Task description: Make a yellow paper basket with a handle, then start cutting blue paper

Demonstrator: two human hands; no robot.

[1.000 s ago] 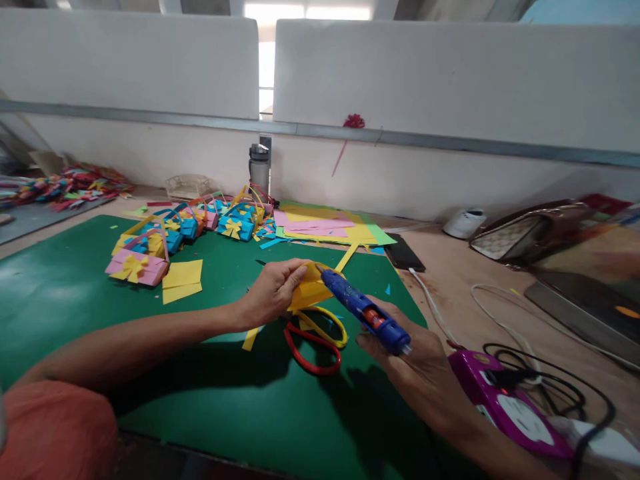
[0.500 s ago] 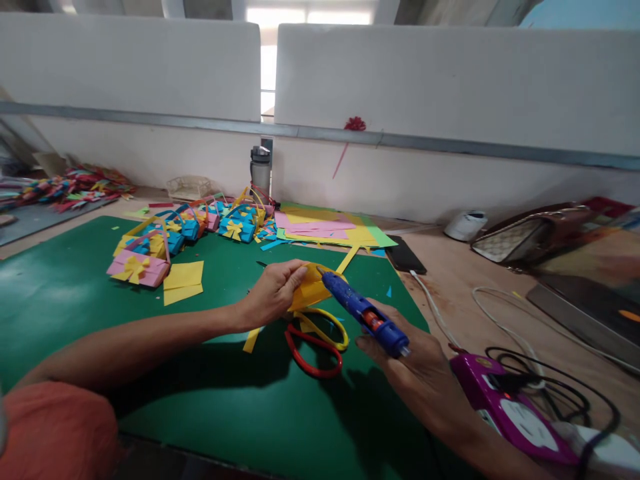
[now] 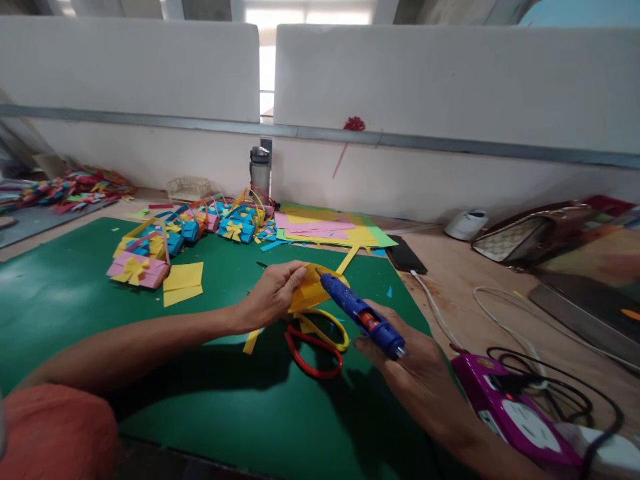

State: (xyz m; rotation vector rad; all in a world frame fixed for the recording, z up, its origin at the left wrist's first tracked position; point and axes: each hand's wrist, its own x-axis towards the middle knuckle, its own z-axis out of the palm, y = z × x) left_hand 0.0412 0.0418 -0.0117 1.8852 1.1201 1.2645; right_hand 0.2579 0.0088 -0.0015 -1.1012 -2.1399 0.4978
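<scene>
My left hand pinches a folded piece of yellow paper between thumb and fingers, above the green mat. A blue glue gun is gripped in my right hand; its nozzle points left and meets or hovers over the upper edge of the paper. Below the paper lie scissors with one red and one yellow handle, their blades mostly hidden. One yellow strip shows under my left wrist, another strip beyond the paper.
Small paper bags with bows and a yellow sheet sit at left. Stacked coloured paper and a bottle are behind. On the right are a phone, cables and a purple power strip.
The glue gun's nozzle has shifted very slightly left along the paper's edge. My left hand and the yellow paper have hardly moved.
</scene>
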